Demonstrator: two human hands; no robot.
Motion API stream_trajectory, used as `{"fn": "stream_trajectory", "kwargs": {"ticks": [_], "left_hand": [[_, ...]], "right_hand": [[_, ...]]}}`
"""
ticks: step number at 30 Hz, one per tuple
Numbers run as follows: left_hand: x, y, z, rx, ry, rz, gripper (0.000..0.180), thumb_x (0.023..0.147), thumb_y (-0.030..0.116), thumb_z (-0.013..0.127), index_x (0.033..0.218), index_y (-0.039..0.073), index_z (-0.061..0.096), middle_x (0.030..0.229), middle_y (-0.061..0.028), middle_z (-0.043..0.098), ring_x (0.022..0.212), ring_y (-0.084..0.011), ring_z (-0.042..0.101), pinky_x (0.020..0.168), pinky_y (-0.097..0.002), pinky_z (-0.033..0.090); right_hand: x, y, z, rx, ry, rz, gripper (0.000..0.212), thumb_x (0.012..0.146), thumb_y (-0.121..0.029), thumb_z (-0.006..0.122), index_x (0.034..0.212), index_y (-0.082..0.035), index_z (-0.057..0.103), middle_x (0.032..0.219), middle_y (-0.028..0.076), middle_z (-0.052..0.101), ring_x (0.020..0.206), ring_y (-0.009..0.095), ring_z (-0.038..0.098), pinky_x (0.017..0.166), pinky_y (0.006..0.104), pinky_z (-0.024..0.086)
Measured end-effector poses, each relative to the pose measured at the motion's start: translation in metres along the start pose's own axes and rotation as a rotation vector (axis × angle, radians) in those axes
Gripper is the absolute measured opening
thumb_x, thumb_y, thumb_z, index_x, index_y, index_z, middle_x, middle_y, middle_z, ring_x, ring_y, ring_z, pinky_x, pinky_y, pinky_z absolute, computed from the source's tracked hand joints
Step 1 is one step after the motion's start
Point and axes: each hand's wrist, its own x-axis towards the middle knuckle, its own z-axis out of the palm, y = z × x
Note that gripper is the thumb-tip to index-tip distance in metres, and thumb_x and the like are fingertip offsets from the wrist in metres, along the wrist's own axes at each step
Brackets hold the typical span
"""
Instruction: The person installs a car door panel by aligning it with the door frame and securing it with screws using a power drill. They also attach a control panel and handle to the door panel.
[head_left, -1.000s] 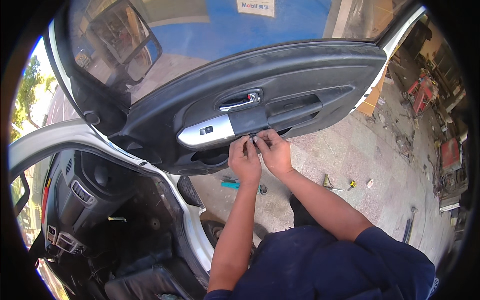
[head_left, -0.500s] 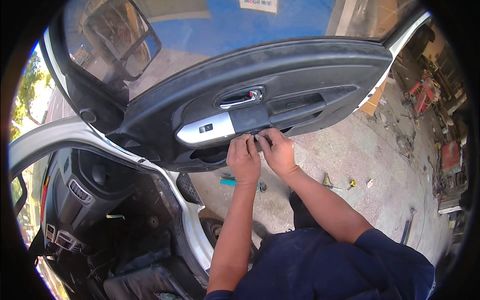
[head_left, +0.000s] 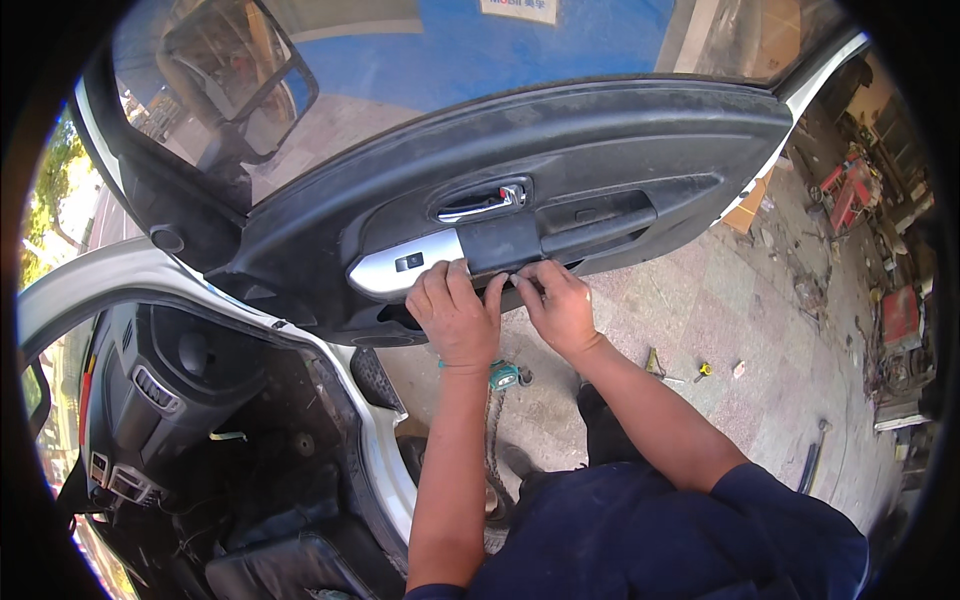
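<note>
A black door trim panel [head_left: 600, 125] spans the view ahead of me, with a silver switch plate [head_left: 385, 268] and a chrome inner door handle [head_left: 475, 208]. My left hand [head_left: 452, 322] rests at the lower edge of the armrest, its fingers over the silver plate's right end and its thumb apart. Beside it, my right hand [head_left: 562, 312] has its thumb and fingertips bent together at the same edge; whatever they grip there is too small to make out. Below the switch plate, a door pocket [head_left: 395, 318] is partly covered by my left hand.
At left is the open cab with its dashboard [head_left: 165, 370] and black seat [head_left: 300, 560]. On the floor lie a teal tool [head_left: 505, 376], a yellow-and-black item [head_left: 704, 369] and a dark bar [head_left: 812, 455]. Red equipment [head_left: 845, 190] and clutter line the right side.
My left hand has shifted left along the armrest edge, its fingers spreading away from the thumb. The right hand stays nearly in place. More of the teal tool shows.
</note>
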Motion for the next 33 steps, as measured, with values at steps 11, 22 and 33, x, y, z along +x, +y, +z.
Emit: {"fn": "stream_trajectory", "kwargs": {"ticks": [11, 22, 33], "left_hand": [[0.007, -0.017, 0.006, -0.048, -0.107, 0.087, 0.069, 0.09, 0.034, 0.093, 0.143, -0.002, 0.066, 0.146, -0.0207, 0.064, 0.137, -0.0453, 0.059, 0.117, -0.0564, 0.049], [-0.04, -0.025, -0.061, -0.145, -0.121, -0.086, 0.066, 0.093, 0.019, 0.088, 0.15, -0.003, 0.062, 0.155, -0.0271, 0.058, 0.14, -0.0489, 0.057, 0.12, -0.062, 0.047], [-0.289, -0.006, -0.266, 0.097, -0.185, -0.741, 0.039, 0.096, 0.014, 0.084, 0.131, 0.003, 0.074, 0.14, -0.0205, 0.069, 0.127, -0.0432, 0.066, 0.104, -0.0526, 0.058]], "right_hand": [[-0.007, 0.008, 0.014, -0.078, 0.019, 0.002, 0.018, 0.099, -0.008, 0.085, 0.105, -0.004, 0.068, 0.09, 0.014, 0.08, 0.076, 0.032, 0.081, 0.067, 0.0406, 0.062], [-0.008, 0.003, 0.012, 0.055, -0.024, 0.092, 0.019, 0.104, -0.018, 0.086, 0.102, -0.007, 0.07, 0.085, 0.012, 0.079, 0.074, 0.023, 0.079, 0.069, 0.0375, 0.061], [-0.01, 0.02, 0.019, 0.018, -0.006, 0.141, 0.029, 0.108, -0.031, 0.085, 0.099, -0.005, 0.076, 0.083, 0.002, 0.074, 0.077, 0.009, 0.068, 0.075, 0.0304, 0.058]]}}
